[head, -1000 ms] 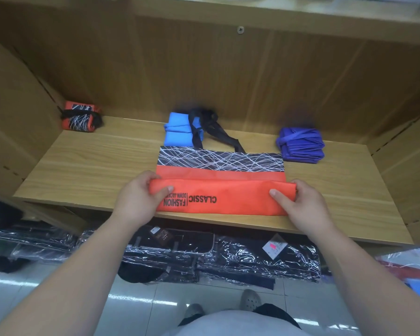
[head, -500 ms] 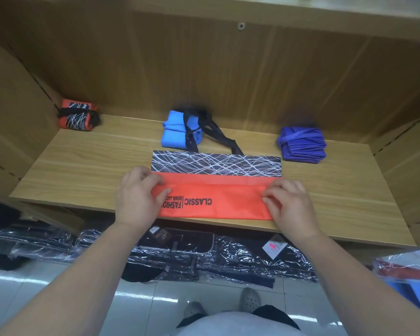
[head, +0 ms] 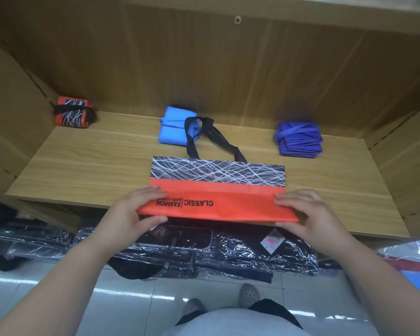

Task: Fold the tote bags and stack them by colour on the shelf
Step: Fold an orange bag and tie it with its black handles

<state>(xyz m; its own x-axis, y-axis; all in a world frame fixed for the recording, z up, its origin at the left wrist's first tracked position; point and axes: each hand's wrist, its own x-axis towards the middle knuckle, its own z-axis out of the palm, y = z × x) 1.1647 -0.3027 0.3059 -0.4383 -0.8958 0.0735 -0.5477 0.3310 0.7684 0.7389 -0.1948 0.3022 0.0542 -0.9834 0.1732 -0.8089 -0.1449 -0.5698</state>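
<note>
A wooden shelf [head: 83, 163] with a wood-grain back wall and side walls fills the upper view; the board above it is cut off at the top edge. Below its front edge lie dark goods in crinkled plastic wrap [head: 228, 255], their contents hard to make out.

An orange tote bag [head: 230, 208] lies across the front middle of the shelf, with a black band of white scribbled lines along its far edge. Its near part is folded over, so what lies beneath the fold is hidden. Upside-down print reads "CLASSIC FASHION"; a smaller line is blurred and partly covered by fingers. Its black handles [head: 218, 137] trail back, one loop overlapping a folded blue bag [head: 171, 127] at the rear centre.

The left hand [head: 131, 217] pinches the fold's left end, fingers on top and thumb beneath. The right hand [head: 310, 214] pinches the right end the same way. Both forearms are cut off at the bottom.

A stack of folded purple bags [head: 298, 141] sits at the rear right, and a folded orange bag [head: 72, 115] at the rear left corner.

Half a second ago both hands lay on top of the fold on the shelf; now the thumbs are under it and its near edge overhangs the shelf's front.
</note>
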